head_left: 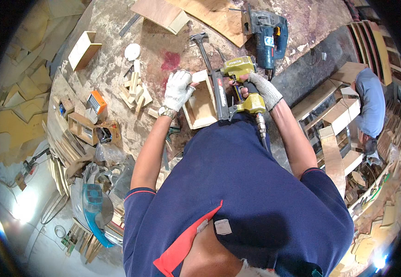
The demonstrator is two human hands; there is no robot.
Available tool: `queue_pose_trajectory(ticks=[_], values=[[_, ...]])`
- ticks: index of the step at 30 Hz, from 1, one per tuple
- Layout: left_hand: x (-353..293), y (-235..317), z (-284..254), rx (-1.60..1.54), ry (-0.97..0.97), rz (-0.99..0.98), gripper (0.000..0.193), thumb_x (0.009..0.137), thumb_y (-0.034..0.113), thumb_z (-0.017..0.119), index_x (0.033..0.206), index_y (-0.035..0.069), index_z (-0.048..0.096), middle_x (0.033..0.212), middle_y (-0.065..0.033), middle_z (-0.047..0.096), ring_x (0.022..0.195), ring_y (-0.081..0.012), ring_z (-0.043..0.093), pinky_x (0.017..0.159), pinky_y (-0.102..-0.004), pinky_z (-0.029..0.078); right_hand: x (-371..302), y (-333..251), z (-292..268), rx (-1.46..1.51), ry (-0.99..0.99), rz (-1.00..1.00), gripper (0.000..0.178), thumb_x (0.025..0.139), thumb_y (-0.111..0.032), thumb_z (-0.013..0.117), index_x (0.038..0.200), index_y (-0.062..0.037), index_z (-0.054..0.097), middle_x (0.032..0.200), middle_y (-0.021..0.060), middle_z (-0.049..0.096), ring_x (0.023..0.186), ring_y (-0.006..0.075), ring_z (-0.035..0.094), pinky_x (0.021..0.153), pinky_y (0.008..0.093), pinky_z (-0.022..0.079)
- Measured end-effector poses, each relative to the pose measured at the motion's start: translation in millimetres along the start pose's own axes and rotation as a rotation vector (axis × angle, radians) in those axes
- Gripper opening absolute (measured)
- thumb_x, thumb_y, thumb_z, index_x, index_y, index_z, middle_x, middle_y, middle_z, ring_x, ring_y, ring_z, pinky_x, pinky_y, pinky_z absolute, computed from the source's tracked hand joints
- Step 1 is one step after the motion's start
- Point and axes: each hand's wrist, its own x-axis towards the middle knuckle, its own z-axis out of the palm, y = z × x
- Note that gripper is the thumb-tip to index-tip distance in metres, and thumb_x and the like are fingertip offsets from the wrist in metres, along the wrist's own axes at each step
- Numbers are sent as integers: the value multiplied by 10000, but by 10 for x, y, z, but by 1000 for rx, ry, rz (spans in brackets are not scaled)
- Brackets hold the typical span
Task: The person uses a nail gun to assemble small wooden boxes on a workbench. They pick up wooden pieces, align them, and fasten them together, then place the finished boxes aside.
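My right hand (264, 91), in a knitted glove, is wrapped around the handle of a yellow-green air nailer (237, 67). The nailer's long dark magazine lies along the right side of a small open wooden box (204, 104), close to my body. White-gloved, my left hand (178, 90) grips the box's left edge near its far corner, fingers closed on it. An air hose fitting (261, 122) runs from the nailer toward my waist. Just beyond the box lies a hammer (201, 46), its handle pointing toward me.
A blue jigsaw (266, 44) rests at the bench's far right, beside a plywood sheet (216, 18). Wood offcuts (135, 91) and a white round lid (132, 51) are left of my hand. A teal circular saw (93, 203) sits lower left. Another person (370, 101) bends at right.
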Motion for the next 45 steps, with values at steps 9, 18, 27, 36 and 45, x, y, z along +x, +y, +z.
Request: queue_pose_trajectory(ticks=[9, 18, 27, 36, 45], values=[[13, -9, -39, -45, -33, -45, 362, 889, 335, 745, 1111, 60, 663, 961, -122, 618, 957, -332, 605, 868, -478, 463, -62, -29, -25, 29, -28, 13, 271, 987, -126, 617, 1234, -38, 552, 917, 78, 667, 557, 86, 567, 487, 232, 556], [-9, -21, 9, -31, -7, -52, 377, 884, 362, 736, 1098, 65, 644, 957, -113, 618, 961, -320, 597, 847, -466, 449, -15, 10, 26, 10, 20, 26, 337, 977, -101, 626, 1295, -33, 539, 1002, 103, 691, 577, 90, 570, 500, 232, 563], [48, -54, -239, 59, -64, -95, 369, 891, 332, 739, 1107, 46, 647, 970, -136, 609, 970, -348, 601, 897, -463, 458, -290, -114, 198, -76, 103, -67, 193, 987, -203, 648, 1109, -55, 621, 624, 32, 583, 488, 124, 570, 438, 257, 506], [-437, 460, -361, 501, 500, -141, 531, 821, 375, 812, 1306, 196, 692, 1324, -15, 690, 1189, -250, 649, 1025, -466, 446, -660, -286, 800, -747, 223, -459, 231, 951, -144, 676, 1143, -32, 614, 735, 1, 617, 517, 94, 581, 452, 249, 469], [-257, 814, -591, -284, 735, -492, 383, 871, 97, 636, 1250, 65, 685, 1034, -184, 673, 957, -364, 650, 837, -451, 524, -1157, -126, 1654, -1364, 225, -515, 358, 957, -110, 706, 1281, -26, 577, 1021, 84, 733, 579, 101, 599, 513, 251, 503]])
